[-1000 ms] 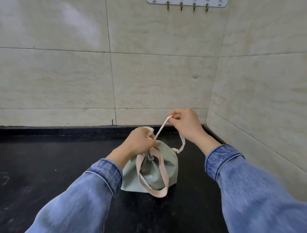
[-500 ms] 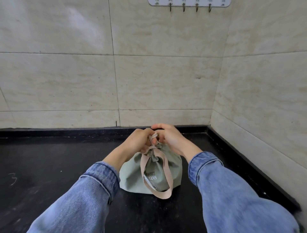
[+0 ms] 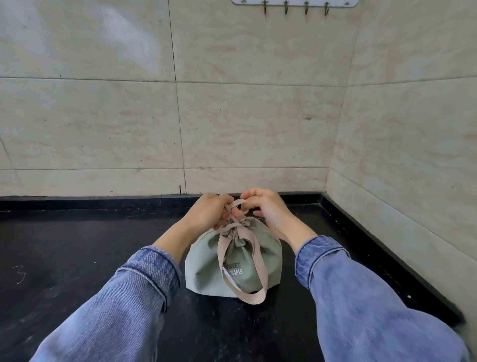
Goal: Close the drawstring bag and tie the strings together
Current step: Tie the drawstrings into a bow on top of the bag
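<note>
On a black countertop (image 3: 77,245) set into a corner of pale marbled wall tiles (image 3: 258,124), a sage-green drawstring bag (image 3: 206,268) sits upright near the middle, its mouth gathered shut at the top. White lettering on its front is partly covered; "EAMS" can be read. A flat beige carry strap (image 3: 259,263) loops down the front of the bag and rests on the counter at the bag's six o'clock.

Both hands meet directly above the gathered mouth, at the bag's twelve o'clock. The left hand (image 3: 206,213) comes in from eight o'clock, fingers curled closed around the cream strings (image 3: 238,203) just above the gathers. The right hand (image 3: 268,208) comes in from four o'clock, thumb and fingertips pinched on a short loop of the same strings that arches between the two hands. Whether a knot has formed is hidden by the fingers. Both forearms wear blue denim sleeves (image 3: 361,297).

At twelve o'clock high on the wall, a white hook rail (image 3: 294,2) with four metal hooks is cut off by the picture's edge. A chalk-like mark (image 3: 20,274) shows on the counter at nine o'clock.
</note>
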Motion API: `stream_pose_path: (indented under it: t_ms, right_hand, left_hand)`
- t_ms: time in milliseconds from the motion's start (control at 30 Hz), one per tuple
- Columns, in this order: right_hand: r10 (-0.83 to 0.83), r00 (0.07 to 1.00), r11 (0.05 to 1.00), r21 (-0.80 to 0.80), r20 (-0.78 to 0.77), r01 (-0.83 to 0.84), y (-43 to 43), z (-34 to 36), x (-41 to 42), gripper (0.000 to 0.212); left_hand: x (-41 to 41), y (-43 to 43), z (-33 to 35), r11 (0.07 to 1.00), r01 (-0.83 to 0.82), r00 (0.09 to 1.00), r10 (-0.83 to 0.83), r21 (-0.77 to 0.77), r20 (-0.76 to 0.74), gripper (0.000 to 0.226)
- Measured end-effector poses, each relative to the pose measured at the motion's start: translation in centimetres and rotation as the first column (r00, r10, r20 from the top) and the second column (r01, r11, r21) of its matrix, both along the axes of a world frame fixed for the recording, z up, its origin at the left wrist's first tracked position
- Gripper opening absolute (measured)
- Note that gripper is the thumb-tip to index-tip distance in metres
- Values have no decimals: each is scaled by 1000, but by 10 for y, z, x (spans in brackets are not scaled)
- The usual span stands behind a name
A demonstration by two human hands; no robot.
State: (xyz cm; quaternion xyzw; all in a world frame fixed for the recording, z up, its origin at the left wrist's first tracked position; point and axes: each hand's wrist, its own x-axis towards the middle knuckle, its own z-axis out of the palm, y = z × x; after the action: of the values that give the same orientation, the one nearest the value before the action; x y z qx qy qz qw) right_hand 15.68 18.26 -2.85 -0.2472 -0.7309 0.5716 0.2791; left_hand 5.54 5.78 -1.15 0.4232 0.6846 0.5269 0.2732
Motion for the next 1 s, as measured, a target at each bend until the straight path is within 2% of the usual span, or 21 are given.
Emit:
stream_pose_path:
  t_ms: [67, 167, 233, 300, 367, 400, 433, 500, 567, 600, 667, 733, 800, 900, 1000]
  right_hand:
    - [-40, 997, 999, -8, -60, 40, 5, 11, 6, 18]
    - [51, 986, 994, -84, -160, -65, 11, 30, 16, 19]
    - [73, 987, 992, -95, -141, -87, 14, 46, 21, 16]
    - [3, 1000, 997, 79, 2, -3, 18, 62, 26, 11]
    - [-79, 984, 949, 314, 158, 26, 18, 76, 32, 17]
    - [-75, 978, 948, 319, 193, 9, 18, 79, 35, 19]
    - [-22, 977, 969, 246, 214, -32, 18, 81, 39, 16]
    - [195, 938, 974, 57, 285, -220, 16, 79, 46, 4]
    - [362, 828, 924, -45, 428, -380, 11, 67, 51, 7]
    - [397, 773, 905, -70, 494, -420, 8, 58, 51, 19]
    - [366, 714, 908, -60, 596, -416, 3, 43, 51, 35]
    - [244, 727, 928, 61, 642, -366, 1, 33, 48, 29]
    - [102, 789, 940, 202, 606, -276, 1, 26, 43, 14]
    - [-22, 890, 930, 336, 455, -149, 1, 14, 31, 14]
    - [22, 957, 931, 343, 288, -124, -7, 4, 18, 25]
  left_hand:
    - [-1, -2, 1, 1000, -23, 1000, 23, -4, 5, 47]
    - [-3, -1, 1, 998, -55, 998, 55, 2, 41, 48]
    - [-4, -1, 0, 999, -51, 995, 50, 11, 91, 43]
    - [-6, 0, -3, 998, -54, 988, 51, 17, 144, 43]
    - [-9, -1, -7, 998, -53, 977, 47, 25, 208, 40]
    - [-10, -1, -9, 998, -47, 970, 38, 33, 238, 37]
    - [-12, -2, -11, 998, -40, 963, 26, 48, 268, 34]
    - [-12, -2, -14, 995, -38, 941, 5, 92, 339, 23]
    - [-13, -2, -18, 991, -60, 916, 7, 121, 400, 13]
    - [-13, -2, -19, 990, -69, 911, 11, 126, 413, 9]
    - [-12, -2, -20, 990, -72, 917, 17, 123, 398, 10]
    - [-13, -3, -19, 990, -80, 933, 34, 116, 358, 12]
    - [-14, -5, -16, 989, -92, 951, 55, 111, 303, 12]
    - [-16, -6, -13, 989, -109, 975, 86, 99, 206, 16]
    - [-15, -6, -13, 989, -119, 990, 112, 86, 89, 17]
